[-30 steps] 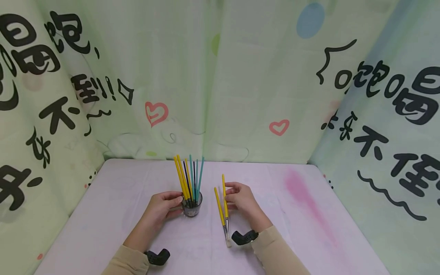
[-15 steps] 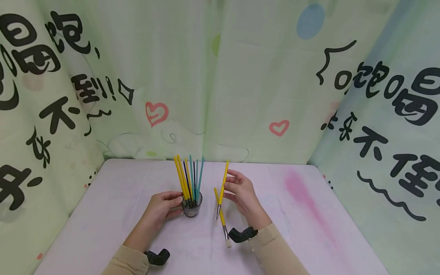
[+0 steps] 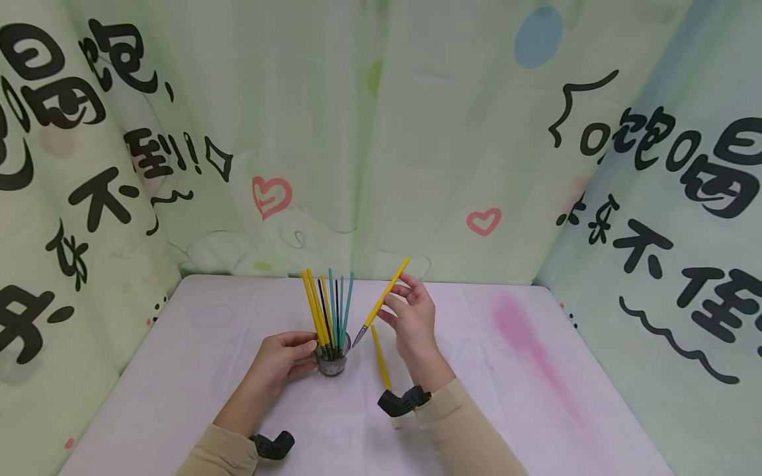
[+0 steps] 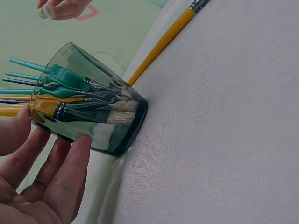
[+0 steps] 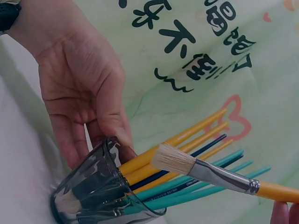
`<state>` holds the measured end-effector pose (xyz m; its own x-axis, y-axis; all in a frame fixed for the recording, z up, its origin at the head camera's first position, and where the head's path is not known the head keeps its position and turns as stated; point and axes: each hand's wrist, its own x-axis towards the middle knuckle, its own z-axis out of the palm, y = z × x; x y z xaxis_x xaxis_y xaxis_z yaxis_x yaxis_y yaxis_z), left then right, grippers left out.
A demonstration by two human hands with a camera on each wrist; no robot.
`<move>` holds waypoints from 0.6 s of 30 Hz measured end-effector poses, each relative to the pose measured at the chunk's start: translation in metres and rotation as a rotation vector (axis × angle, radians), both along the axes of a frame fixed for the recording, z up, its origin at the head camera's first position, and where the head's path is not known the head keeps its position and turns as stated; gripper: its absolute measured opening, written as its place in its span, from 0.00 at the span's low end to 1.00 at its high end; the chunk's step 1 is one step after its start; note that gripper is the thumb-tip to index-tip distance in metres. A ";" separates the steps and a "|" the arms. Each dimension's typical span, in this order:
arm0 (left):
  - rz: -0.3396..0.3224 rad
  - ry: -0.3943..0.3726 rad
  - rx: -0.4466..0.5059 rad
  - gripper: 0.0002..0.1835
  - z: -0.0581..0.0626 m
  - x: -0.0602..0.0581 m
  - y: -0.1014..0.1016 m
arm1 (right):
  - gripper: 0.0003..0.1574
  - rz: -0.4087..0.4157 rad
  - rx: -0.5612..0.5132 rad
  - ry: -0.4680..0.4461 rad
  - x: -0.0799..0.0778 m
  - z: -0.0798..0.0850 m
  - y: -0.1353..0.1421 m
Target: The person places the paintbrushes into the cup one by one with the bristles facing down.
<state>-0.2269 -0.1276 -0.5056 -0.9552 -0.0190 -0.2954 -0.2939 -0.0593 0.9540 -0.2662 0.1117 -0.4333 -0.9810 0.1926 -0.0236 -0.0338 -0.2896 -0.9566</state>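
Observation:
A smoky clear glass (image 3: pixel 331 367) stands on the table, holding several paintbrushes (image 5: pixel 196 186) with yellow, teal and dark blue handles, bristles down. My left hand (image 3: pixel 287 357) grips it from the left, thumb by the rim and fingers along the wall. Right of the glass, my right hand (image 3: pixel 415 320) pinches a yellow-handled paintbrush (image 3: pixel 385 295) by its handle. That brush slants bristles down, its tip close to the glass rim in the head view. In the right wrist view its pale flat bristles (image 5: pixel 173 158) overlap the standing handles.
Another yellow paintbrush (image 3: pixel 381 357) lies on the table right of the glass, partly hidden by the right wrist camera (image 3: pixel 405 400). A pinkish-white cloth (image 3: pixel 196 324) covers the table. A pale green printed curtain (image 3: pixel 428 132) surrounds its back and sides.
My right hand has lifted one yellow paintbrush from beside the other and moved it up and towards the glass, tilting its bristle end left. The left hand and glass have stayed put.

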 end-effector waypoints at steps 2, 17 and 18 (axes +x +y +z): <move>0.001 0.002 0.001 0.19 0.000 0.000 0.000 | 0.33 -0.023 0.015 0.030 -0.001 0.000 -0.006; 0.015 0.004 -0.008 0.17 -0.001 0.000 0.000 | 0.29 0.025 0.255 0.183 -0.001 -0.026 -0.034; 0.015 0.005 -0.007 0.17 -0.001 0.000 0.000 | 0.29 0.027 0.265 0.185 -0.001 -0.028 -0.035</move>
<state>-0.2271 -0.1277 -0.5065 -0.9562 -0.0352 -0.2907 -0.2885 -0.0571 0.9558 -0.2671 0.0771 -0.4611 -0.9689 0.1422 0.2027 -0.2096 -0.0348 -0.9772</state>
